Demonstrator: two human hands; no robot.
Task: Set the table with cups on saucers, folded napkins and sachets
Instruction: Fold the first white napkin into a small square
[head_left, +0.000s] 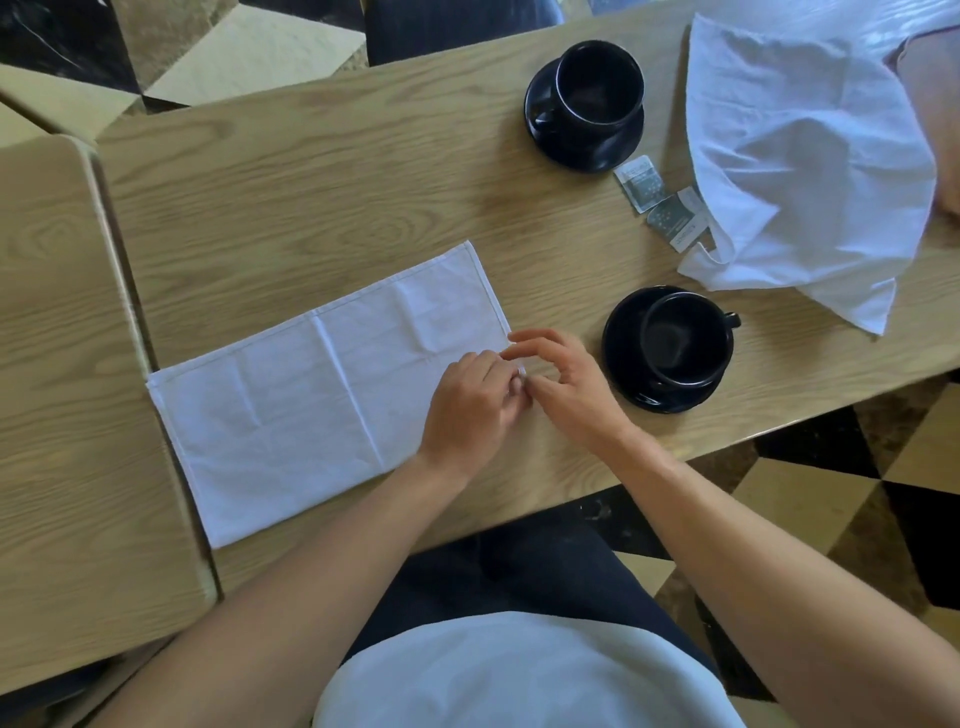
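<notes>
Both hands, left (470, 405) and right (563, 382), pinch the napkin (311, 395) corner (grip narrow) on the desk (311, 182).

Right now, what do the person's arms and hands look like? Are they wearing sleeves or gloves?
Both forearms are bare, with no sleeves reaching them and no gloves. The left hand and the right hand show no watch or bracelet. Whether there is a ring I cannot tell. The person wears a white top and dark trousers.

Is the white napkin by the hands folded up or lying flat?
Lying flat, a long strip. The white napkin is spread on the table, only crease lines showing. Both hands pinch its right edge.
</notes>
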